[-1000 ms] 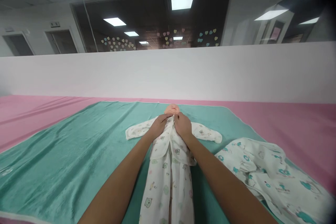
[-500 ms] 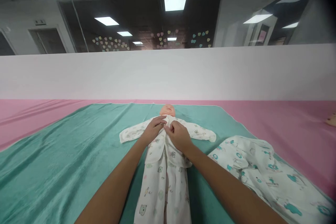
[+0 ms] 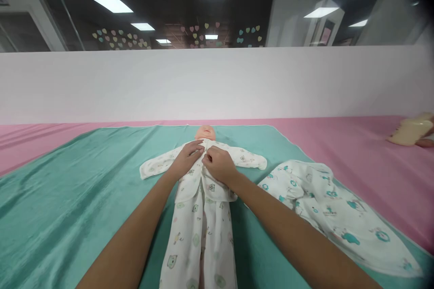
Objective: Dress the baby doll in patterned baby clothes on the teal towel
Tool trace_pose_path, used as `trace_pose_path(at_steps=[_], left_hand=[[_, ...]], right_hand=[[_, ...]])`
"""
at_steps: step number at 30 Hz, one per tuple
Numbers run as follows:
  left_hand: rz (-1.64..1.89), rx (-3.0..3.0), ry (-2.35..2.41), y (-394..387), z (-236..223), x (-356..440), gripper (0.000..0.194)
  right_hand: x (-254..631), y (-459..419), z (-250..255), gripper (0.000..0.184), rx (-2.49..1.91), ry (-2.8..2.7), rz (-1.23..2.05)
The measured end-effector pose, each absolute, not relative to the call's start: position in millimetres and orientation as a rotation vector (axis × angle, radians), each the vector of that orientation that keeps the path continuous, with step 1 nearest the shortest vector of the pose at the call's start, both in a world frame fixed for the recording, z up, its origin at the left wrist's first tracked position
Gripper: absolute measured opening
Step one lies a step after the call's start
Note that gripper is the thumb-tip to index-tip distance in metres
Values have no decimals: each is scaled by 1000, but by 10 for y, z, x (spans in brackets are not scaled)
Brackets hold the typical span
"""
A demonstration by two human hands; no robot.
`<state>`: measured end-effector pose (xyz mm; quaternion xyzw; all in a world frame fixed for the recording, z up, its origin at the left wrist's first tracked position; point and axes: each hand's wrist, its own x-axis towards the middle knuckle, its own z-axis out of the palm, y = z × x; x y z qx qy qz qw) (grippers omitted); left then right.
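- The doll [image 3: 205, 132] lies on its back on the teal blanket [image 3: 84, 198], head just short of the far edge, leaving its whole front within reach.
- Its printed jacket [image 3: 188, 189] has both sleeves spread wide toward the blanket's sides—probably to keep the chest opening uncovered.
- The left hand [image 3: 187, 158] rests near the collar, fingers loosely bent, seemingly steadying that half; whether they grip cloth I cannot tell.
- The right hand's [image 3: 219, 162] fingers are curled closed at the opening, apparently pinching the jacket's front edge, though the tips are hidden.
- A rumpled patterned cloth [image 3: 322, 212] lies along the blanket's right edge—presumably aside so the middle stays workable.
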<state>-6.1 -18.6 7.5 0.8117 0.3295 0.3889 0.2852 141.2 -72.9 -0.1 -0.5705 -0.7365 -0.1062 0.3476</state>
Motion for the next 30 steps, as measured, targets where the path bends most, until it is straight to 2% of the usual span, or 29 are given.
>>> trace_pose_path(at_steps=[8,13,17,20,24,30], left_hand=[[974,2257,950,-254,173,-54,29],[972,2268,939,-294,180,-70,23],[974,2257,890,-360,125,-131,27],[941,2293,858,-453,101,-184,29],[916,2354,839,-561,122,-215,21],[917,2408,845,-597,150,-208,9]], right_hand=[[1455,-664,-79,21,-1251,-1681,-43],[1453,-653,-133,24,-1272,-1526,11],[1453,-799,-164,26,-1326,-1492,32],[1436,-977,-152,29,-1289,-1679,-12],[1349,-1188,-70,30,-1400,-1913,-156],[1204,-1298,-27,11,-1553,-2000,-315]])
